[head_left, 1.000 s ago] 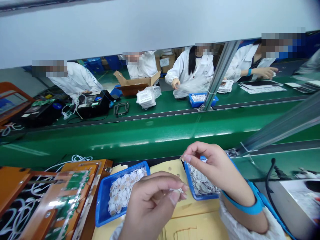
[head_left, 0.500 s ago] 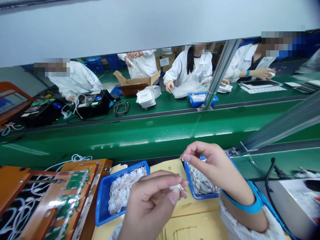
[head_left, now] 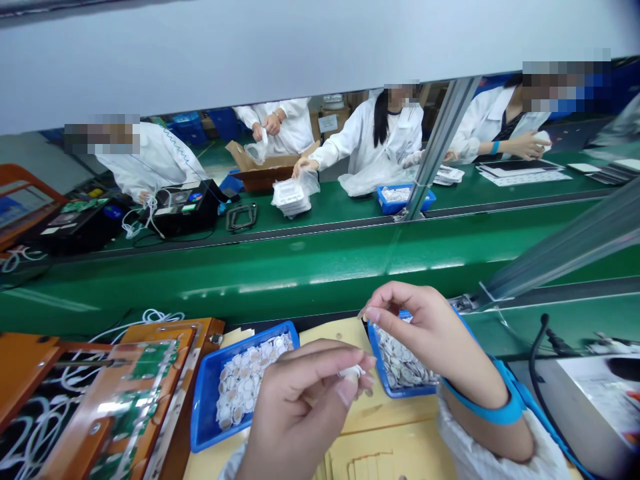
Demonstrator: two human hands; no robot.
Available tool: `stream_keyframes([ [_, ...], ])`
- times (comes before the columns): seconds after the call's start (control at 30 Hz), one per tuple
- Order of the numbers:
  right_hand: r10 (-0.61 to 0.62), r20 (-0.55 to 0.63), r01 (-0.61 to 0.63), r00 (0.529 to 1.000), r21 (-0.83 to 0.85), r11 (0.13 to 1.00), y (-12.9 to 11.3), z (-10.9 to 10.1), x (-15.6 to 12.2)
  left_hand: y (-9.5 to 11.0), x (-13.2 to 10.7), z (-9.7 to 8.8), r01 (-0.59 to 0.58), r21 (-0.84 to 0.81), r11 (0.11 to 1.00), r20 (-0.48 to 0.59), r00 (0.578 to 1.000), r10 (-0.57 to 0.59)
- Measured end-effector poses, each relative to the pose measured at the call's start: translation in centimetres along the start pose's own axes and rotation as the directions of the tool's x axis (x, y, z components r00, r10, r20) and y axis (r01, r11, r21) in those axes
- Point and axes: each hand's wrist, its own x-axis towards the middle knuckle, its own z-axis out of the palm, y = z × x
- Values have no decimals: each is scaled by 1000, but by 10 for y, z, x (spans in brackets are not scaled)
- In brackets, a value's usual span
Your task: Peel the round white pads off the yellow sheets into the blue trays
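Note:
My left hand (head_left: pixel 305 407) is closed in a pinch on a small white round pad (head_left: pixel 353 372), held above a yellow paper sheet (head_left: pixel 370 413). My right hand (head_left: pixel 425 333) hovers over the right blue tray (head_left: pixel 379 363) of small round pads, thumb and fingers pinched on a thin clear film strip (head_left: pixel 363 311). A blue wrist band (head_left: pixel 493 413) circles my right wrist. To the left, a second blue tray (head_left: pixel 203 407) holds several white round pads.
An orange fixture (head_left: pixel 115 393) with green circuit boards and white cables lies at the left. A green conveyor belt (head_left: pixel 310 267) runs across the middle. Several people in white coats work at the far bench around a cardboard box (head_left: pixel 270 170). A grey machine (head_left: pixel 590 393) stands at the right.
My hands have stayed almost in place; the left fingers turned the white pad slightly. Across the belt, people reached toward the cardboard box and plastic bags.

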Motion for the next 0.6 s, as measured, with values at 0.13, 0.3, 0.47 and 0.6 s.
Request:
stream_keyframes([
  [0.13, -1, 0, 1, 1000, 2, 1000, 0, 0, 0, 1, 1, 2, 25, 3, 1000, -28, 999, -24],
  [0.3, 6, 3, -6, 1000, 3, 1000, 0, 0, -1, 4, 0, 7, 36, 11, 999, -85, 996, -35],
  [0.47, 10, 9, -10, 1000, 8, 1000, -1, 0, -1, 2, -1, 4, 25, 22, 999, -70, 997, -23],
  [0.6, 9, 7, -9, 1000, 4, 1000, -1, -1, -1, 0, -1, 0, 56, 99, 994, -60, 997, -50],
])
